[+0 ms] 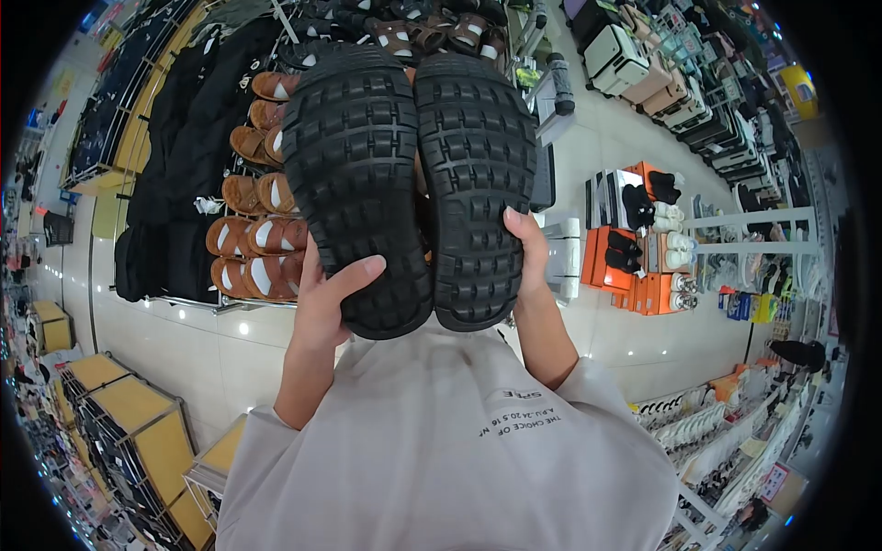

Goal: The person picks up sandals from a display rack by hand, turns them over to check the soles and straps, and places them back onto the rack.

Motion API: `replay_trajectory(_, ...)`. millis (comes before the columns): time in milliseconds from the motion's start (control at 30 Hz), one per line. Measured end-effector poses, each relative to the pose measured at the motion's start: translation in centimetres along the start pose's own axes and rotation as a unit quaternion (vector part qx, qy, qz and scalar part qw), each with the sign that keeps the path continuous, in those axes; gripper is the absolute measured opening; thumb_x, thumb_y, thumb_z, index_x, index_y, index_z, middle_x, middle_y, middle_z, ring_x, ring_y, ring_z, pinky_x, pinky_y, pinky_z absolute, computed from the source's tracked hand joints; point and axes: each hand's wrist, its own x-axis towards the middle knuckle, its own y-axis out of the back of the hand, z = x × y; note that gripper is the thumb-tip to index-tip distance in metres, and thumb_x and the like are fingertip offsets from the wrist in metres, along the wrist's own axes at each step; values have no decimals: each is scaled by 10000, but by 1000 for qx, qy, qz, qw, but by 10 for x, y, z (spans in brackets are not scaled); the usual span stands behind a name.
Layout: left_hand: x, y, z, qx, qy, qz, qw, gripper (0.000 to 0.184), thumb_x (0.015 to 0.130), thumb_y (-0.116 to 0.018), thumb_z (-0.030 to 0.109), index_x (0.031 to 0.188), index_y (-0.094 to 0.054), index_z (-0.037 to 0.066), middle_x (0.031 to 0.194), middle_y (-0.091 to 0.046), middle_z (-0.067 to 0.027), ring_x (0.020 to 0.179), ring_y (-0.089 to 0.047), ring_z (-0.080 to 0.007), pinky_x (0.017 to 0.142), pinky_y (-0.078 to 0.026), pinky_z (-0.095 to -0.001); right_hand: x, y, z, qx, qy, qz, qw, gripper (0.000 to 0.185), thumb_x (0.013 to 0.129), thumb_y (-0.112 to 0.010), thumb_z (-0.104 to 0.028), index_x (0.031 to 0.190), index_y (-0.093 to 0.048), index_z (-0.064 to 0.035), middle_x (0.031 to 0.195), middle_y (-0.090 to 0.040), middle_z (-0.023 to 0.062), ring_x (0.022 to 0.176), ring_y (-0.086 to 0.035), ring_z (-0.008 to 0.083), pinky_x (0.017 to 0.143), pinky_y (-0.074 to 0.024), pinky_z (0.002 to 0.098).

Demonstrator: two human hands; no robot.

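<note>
Pale floor [593,151] opens to your right, up to the stacked shoeboxes [634,298]; brown sandals [274,235] crowd the left; the black-soled shoes [354,151] are raised before you, inner edges close together, treads facing you; your left hand [328,298] grips one, your right hand [530,255] the other, a thumb on each sole

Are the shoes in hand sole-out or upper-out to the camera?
Sole-out: the left hand holds one shoe and the right hand the other shoe, both with black treads facing the camera.
</note>
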Motion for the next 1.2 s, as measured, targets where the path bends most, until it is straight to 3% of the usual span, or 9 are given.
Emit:
replay_trajectory(133, 2, 0, -2, 1, 0, -7, 1000, 655, 784, -683, -9, 1373, -397, 23, 1226, -584, -149, 1112, -607, -255, 941, -514, -374, 1, 5, 3, 12, 3, 4, 1000, 517, 881, -554, -337, 1170, -590, 91, 1053, -690, 192, 882, -707, 240, 807, -585, 345)
replay_trajectory(333, 2, 3, -5, -19, 9, -15, 1000, 663, 783, -700, 4, 1371, -396, 35, 1213, -591, -144, 1089, -615, -250, 922, -526, -374, 1, 7, 5, -19, 18, 14, 1000, 515, 884, -556, -324, 1189, -575, 91, 1063, -686, 190, 886, -706, 238, 803, -587, 343)
replay_trajectory(433, -2, -4, -3, -15, 5, -7, 1000, 673, 780, -708, 8, 1374, -395, 42, 1209, -591, -141, 1080, -617, -246, 909, -532, -372, 2, 13, 8, -5, -4, 10, 1000, 590, 831, -629, -276, 1303, -445, 26, 1147, -621, 180, 971, -667, 248, 845, -568, 372)
replay_trajectory(533, -4, -3, -4, 1, -8, 11, 1000, 683, 777, -713, 8, 1378, -392, 45, 1208, -587, -138, 1081, -615, -242, 906, -533, -370, 2, 9, 6, -17, 0, 6, 1000, 599, 824, -635, -276, 1305, -440, 24, 1143, -618, 178, 961, -667, 246, 837, -569, 370)
replay_trajectory(1200, -14, 4, -9, 18, -35, 22, 999, 733, 777, -698, -36, 1413, -342, 48, 1240, -574, -143, 1115, -599, -245, 946, -504, -372, 10, 5, 9, -108, 31, -4, 994, 552, 830, -605, -313, 1241, -511, 44, 1078, -654, 154, 913, -672, 217, 811, -559, 330)
